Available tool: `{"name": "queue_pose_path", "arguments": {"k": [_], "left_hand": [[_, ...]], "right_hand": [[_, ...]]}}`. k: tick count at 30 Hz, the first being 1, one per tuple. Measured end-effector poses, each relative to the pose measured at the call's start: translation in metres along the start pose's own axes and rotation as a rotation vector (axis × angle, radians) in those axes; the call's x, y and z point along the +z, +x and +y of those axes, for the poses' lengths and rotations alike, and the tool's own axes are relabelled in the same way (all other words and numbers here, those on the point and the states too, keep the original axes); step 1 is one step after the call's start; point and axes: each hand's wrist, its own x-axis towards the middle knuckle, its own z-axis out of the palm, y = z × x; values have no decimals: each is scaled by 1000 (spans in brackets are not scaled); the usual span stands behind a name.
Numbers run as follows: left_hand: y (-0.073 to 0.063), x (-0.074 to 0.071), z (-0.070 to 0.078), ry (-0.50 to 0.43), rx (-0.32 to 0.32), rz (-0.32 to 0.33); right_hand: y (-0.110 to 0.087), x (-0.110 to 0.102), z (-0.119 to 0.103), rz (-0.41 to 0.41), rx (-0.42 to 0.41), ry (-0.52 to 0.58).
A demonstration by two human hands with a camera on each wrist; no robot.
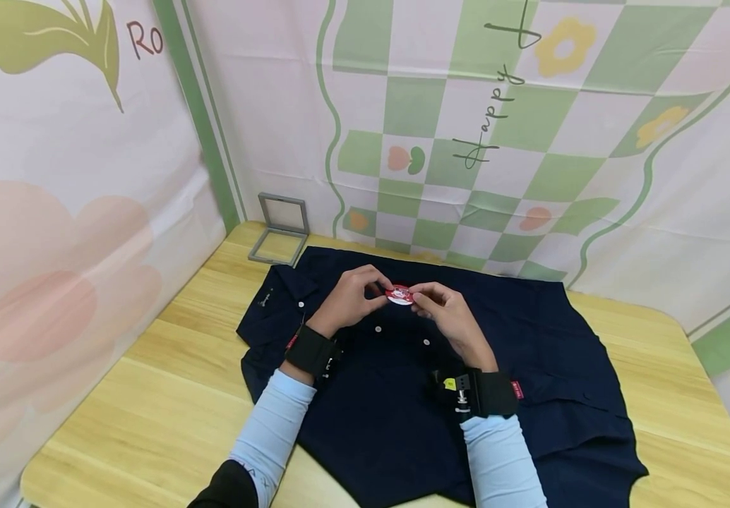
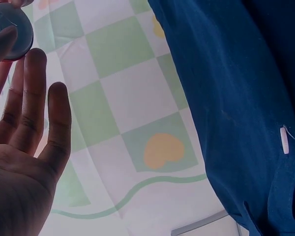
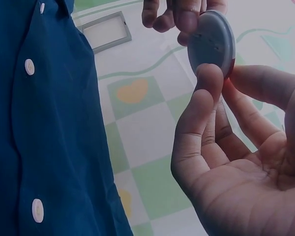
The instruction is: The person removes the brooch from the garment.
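A round badge [image 1: 399, 295] with a red and white printed face is held up between both hands over a dark navy shirt [image 1: 397, 409]. My left hand [image 1: 352, 300] pinches its left edge between thumb and fingers. On the opposite edge, my right hand [image 1: 450, 314] grips it with thumb and fingertips. From the right wrist view, the badge's plain grey back [image 3: 211, 44] faces the camera and stands tilted. The shirt lies spread on the table, with white buttons [image 3: 29, 67] down its front; its collar area is at the left.
A grey hinged square frame [image 1: 282, 229] stands open at the table's back left corner. Behind the wooden table [image 1: 168, 381] hangs a printed cloth [image 1: 441, 127] with green checks. Another cloth [image 1: 85, 233] covers the left side.
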Motion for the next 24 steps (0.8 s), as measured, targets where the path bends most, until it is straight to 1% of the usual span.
{"name": "queue_pose_path", "arguments": {"k": [9,15,20,24], "left_hand": [[0,0,-1,29,-14,-13],[0,-1,1,26,-7,-2],[1,0,0,21,0,-6],[1,1,0,35,-1,-12]], "right_hand": [[0,0,-1,-10,21,16],[2,0,-1,-20,21,31],[2,-1,0,-17,23,21],[1,-2,1,-2,23,5]]}}
